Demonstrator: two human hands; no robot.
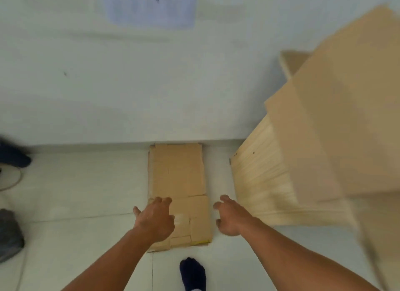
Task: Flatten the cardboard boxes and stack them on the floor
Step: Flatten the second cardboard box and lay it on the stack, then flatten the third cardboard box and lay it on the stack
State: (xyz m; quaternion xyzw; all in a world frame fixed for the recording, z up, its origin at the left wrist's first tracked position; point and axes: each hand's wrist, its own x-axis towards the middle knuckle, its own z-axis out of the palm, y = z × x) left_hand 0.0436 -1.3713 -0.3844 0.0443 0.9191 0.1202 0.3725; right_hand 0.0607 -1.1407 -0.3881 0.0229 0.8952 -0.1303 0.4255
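Light was bright, soft and even, with no clear source and no glare. The white wall (108, 85) and pale floor (86, 193) carried a faint grey-green cast. Shadows were weak: only a faint dark edge lay beside the left hand (154, 221) on the flattened cardboard (179, 178), which was the sharpest part of the view. The stacked cardboard boxes (346, 117) and the wooden panel (259, 182) on the right were heavily smeared by motion blur. A pale blue patch (151, 11) at the top edge was out of focus, and the wide lens stretched both forearms toward the lower corners.
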